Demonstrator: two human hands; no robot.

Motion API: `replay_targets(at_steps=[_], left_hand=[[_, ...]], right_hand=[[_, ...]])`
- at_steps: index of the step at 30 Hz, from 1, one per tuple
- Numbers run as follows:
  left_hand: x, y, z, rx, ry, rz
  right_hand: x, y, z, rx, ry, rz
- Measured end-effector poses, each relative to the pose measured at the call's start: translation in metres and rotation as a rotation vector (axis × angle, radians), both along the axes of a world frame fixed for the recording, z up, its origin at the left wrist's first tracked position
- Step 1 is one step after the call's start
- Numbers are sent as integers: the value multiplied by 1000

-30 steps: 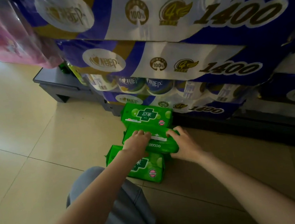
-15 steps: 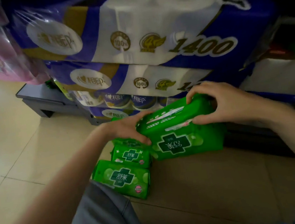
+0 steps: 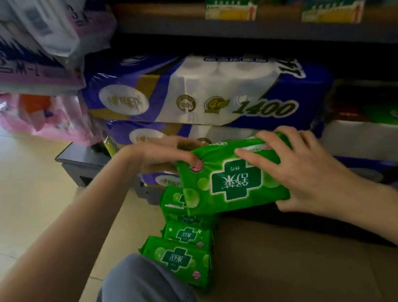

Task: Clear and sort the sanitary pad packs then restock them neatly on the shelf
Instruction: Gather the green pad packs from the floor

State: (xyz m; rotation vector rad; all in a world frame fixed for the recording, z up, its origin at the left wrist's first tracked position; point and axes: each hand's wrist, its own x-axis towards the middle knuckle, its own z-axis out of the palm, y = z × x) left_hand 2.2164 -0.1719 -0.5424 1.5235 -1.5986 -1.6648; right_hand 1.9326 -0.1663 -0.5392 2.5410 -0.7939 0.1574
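In the head view, both hands held one green sanitary pad pack [image 3: 234,179] up off the floor, in front of the stacked toilet-roll bales. The left hand [image 3: 166,155] pinched the pack's left end, thumb pressed into the wrapper near a small pink mark. The right hand [image 3: 305,170] gripped the right end, fingers spread over the face and thumb under the lower edge. The pack's face carried a dark green cross with white Chinese characters, seen upside down and not clear enough to read. Below the left hand, more green packs [image 3: 181,258] of the same brand lay piled on the tiled floor [image 3: 24,210], each with the same cross logo and a small pink round seal; they touched one another, beside a grey-trousered knee [image 3: 140,296]. Behind the hands, the blue-and-white toilet-roll bale [image 3: 210,91] showed "1400", a gold "100%" badge and a white oval brand mark. Above the right hand ran a shelf [image 3: 228,31] with yellow price tags [image 3: 231,12], their print blurred, and green and blue boxes bearing the cross logo. Left of the left hand hung pink and purple packs, writing blurred.
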Motion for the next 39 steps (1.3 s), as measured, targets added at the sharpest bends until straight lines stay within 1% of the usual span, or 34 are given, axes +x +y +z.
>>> replay_targets(at_steps=[1, 3, 4, 5, 7, 8, 9, 10, 11, 12, 13, 14, 15, 16, 18, 19, 21, 22, 23, 24, 25, 26, 27, 28, 30, 32, 34, 37, 39], left_hand=[[-7, 2, -7, 8, -47, -8], [-26, 4, -17, 34, -168, -116], [-38, 4, -20, 51, -188, -171], [-50, 4, -23, 51, -171, -197], [-65, 4, -30, -16, -100, -168], [-65, 4, -32, -58, -49, -128], [-60, 5, -33, -89, 18, -75], [-52, 6, -33, -115, 103, -12], [-42, 7, -33, -131, 197, 59], [-34, 10, -30, -146, 309, 122], [-30, 14, -26, -169, 418, 163], [-28, 17, -21, -197, 514, 185], [-29, 21, -16, -226, 582, 203], [-31, 23, -14, -251, 620, 219], [-34, 30, -12, -264, 617, 230], [-35, 35, -14, -239, 590, 219], [-38, 44, -29, -166, 478, 181], [-40, 45, -45, -136, 371, 145], [-44, 44, -60, -135, 174, 79], [-48, 42, -84, -136, -123, -46], [-51, 41, -108, -109, -440, -216], [-54, 43, -133, -56, -702, -382], [-54, 51, -160, 30, -874, -503], [-53, 58, -186, 95, -984, -572], [-55, 72, -220, 94, -1132, -634], [-64, 82, -235, 36, -1225, -587], [-70, 82, -240, -28, -1290, -552], [-73, 67, -229, -112, -1327, -573], [-74, 53, -202, -143, -1305, -551]], right_hand=[[-5, -6, 0, 18, 11, 25], [-12, -17, 4, 43, 74, 138], [-14, -23, 7, 41, 117, 213], [-15, -29, 11, 32, 151, 287], [-18, -37, 24, 18, 172, 372], [-20, -41, 33, -12, 126, 404], [-21, -45, 42, -53, 33, 423], [-23, -46, 50, -63, -106, 403], [-24, -43, 56, -1, -289, 350], [-23, -37, 60, 133, -485, 279], [-17, -27, 61, 338, -654, 196], [-8, -17, 59, 560, -747, 119], [3, -7, 55, 726, -766, 58], [13, -1, 46, 784, -747, 32], [27, 1, 33, 769, -733, 2], [29, 0, 30, 778, -733, -34], [24, -7, 22, 877, -681, -109], [20, -7, 15, 927, -621, -145], [16, -8, 9, 938, -535, -178], [14, -8, -1, 910, -444, -209], [14, -11, -9, 854, -362, -237], [15, -12, -16, 805, -274, -266], [17, -12, -22, 769, -204, -294], [19, -13, -27, 743, -155, -325], [21, -17, -35, 722, -105, -369], [23, -20, -38, 740, -98, -387], [24, -22, -36, 743, -139, -361], [21, -24, -27, 712, -154, -330], [18, -26, -10, 674, -149, -332]])
